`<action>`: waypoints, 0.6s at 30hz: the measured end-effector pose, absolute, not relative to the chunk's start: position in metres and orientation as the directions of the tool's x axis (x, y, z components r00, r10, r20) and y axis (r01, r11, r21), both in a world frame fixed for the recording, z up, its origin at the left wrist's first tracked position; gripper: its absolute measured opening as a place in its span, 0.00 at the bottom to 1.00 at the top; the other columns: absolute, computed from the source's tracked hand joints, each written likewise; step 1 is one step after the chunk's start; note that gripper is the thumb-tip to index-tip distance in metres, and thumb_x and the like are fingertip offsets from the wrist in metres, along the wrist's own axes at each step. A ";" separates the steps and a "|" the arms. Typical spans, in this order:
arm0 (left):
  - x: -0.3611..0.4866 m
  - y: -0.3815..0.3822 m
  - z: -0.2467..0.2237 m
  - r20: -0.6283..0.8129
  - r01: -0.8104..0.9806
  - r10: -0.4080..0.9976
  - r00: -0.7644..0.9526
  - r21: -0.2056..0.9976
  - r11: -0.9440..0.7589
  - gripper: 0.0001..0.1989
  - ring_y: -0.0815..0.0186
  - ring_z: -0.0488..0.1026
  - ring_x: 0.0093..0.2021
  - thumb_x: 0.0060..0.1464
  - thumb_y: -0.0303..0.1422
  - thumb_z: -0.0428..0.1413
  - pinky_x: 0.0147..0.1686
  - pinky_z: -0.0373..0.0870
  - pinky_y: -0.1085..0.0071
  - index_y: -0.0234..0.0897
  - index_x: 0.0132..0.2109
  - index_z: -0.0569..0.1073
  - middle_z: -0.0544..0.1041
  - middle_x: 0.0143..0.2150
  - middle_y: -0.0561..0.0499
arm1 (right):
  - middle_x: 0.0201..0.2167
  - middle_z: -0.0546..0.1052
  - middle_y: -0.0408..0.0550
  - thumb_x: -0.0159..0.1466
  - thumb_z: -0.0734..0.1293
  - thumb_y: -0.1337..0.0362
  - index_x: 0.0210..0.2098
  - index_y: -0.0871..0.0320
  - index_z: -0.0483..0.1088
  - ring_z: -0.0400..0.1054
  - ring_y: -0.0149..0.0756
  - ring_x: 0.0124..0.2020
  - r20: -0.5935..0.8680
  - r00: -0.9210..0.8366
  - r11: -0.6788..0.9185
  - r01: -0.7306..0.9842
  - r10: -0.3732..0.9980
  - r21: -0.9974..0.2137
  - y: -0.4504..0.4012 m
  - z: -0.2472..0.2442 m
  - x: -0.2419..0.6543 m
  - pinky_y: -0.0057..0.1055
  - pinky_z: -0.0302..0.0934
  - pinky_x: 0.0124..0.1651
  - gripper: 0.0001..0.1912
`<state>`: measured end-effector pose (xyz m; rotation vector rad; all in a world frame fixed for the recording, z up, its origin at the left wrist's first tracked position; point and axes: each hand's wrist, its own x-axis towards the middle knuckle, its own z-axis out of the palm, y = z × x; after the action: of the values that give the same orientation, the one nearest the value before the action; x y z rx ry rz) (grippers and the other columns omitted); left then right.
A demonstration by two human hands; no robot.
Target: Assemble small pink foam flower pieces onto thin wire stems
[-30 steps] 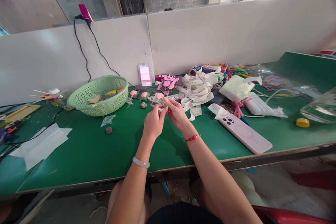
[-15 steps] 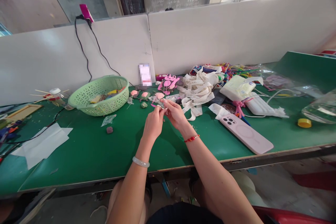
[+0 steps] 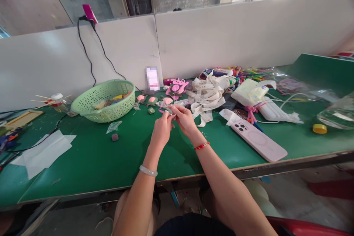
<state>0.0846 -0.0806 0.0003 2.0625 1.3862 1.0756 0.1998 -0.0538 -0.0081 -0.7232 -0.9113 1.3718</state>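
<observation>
Your right hand [image 3: 185,121] pinches a thin stick [image 3: 174,100] over the green table [image 3: 110,169]. Your left hand [image 3: 161,132] has its fingers pressed together by a pink bit [image 3: 161,111]; what's inside, I can't tell.

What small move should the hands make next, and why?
Perhaps tilt the left hand slightly outward for a clearer view: its fingers and the right hand crowd together, hiding most of what lies between; a thin pale stick or strand shows above.

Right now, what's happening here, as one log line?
hands: left hand and right hand pinched, close together; held: too small to tell; leftward: green perforated basket; rightward: pink smartphone, lenses up
</observation>
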 end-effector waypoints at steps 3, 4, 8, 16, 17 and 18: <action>0.083 -0.080 0.000 0.360 0.585 0.910 0.206 0.700 -0.410 0.12 0.65 0.72 0.26 0.67 0.34 0.44 0.27 0.59 0.72 0.40 0.33 0.63 0.70 0.22 0.53 | 0.20 0.68 0.39 0.49 0.75 0.46 0.33 0.59 0.77 0.61 0.29 0.22 0.160 0.025 0.157 -0.404 0.987 -0.901 -0.053 -0.008 0.200 0.28 0.56 0.21 0.22; 0.083 -0.080 0.000 0.357 0.596 0.910 0.208 0.691 -0.408 0.12 0.64 0.73 0.26 0.67 0.34 0.44 0.27 0.59 0.72 0.40 0.33 0.63 0.70 0.22 0.53 | 0.21 0.69 0.40 0.50 0.75 0.46 0.32 0.59 0.77 0.62 0.29 0.22 0.175 0.042 0.177 -0.374 0.984 -0.910 -0.053 -0.008 0.200 0.28 0.57 0.22 0.22; 0.082 -0.080 -0.001 0.351 0.628 0.906 0.235 0.657 -0.418 0.11 0.63 0.73 0.27 0.67 0.31 0.43 0.27 0.58 0.71 0.39 0.36 0.67 0.71 0.23 0.51 | 0.21 0.69 0.41 0.50 0.74 0.44 0.29 0.58 0.74 0.61 0.30 0.21 0.207 0.061 0.216 -0.314 0.976 -0.925 -0.054 -0.007 0.198 0.29 0.57 0.21 0.22; 0.085 -0.077 -0.002 0.298 0.307 0.938 0.178 0.889 -0.341 0.15 0.65 0.73 0.26 0.65 0.41 0.47 0.29 0.64 0.72 0.39 0.32 0.66 0.71 0.22 0.53 | 0.16 0.62 0.37 0.51 0.73 0.43 0.32 0.58 0.75 0.56 0.27 0.17 0.166 0.025 0.162 -0.392 0.986 -0.906 -0.055 -0.006 0.199 0.27 0.47 0.15 0.24; 0.084 -0.077 -0.002 0.281 0.245 0.944 0.174 0.916 -0.318 0.16 0.65 0.73 0.27 0.65 0.43 0.47 0.29 0.65 0.72 0.39 0.31 0.65 0.70 0.22 0.54 | 0.17 0.61 0.37 0.51 0.74 0.44 0.32 0.59 0.75 0.55 0.27 0.17 0.169 0.021 0.163 -0.400 0.985 -0.902 -0.055 -0.005 0.201 0.26 0.47 0.15 0.23; 0.084 -0.076 -0.001 0.269 0.191 0.947 0.177 0.934 -0.302 0.17 0.65 0.74 0.27 0.65 0.44 0.47 0.30 0.65 0.72 0.39 0.31 0.65 0.69 0.22 0.55 | 0.17 0.61 0.37 0.51 0.74 0.44 0.32 0.59 0.75 0.55 0.26 0.18 0.176 0.017 0.168 -0.400 0.984 -0.901 -0.055 -0.005 0.202 0.26 0.47 0.15 0.23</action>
<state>0.0842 -0.0761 -0.0014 1.6556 1.0993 1.1928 0.2019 -0.0545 -0.0048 -0.7707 -0.9956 1.2606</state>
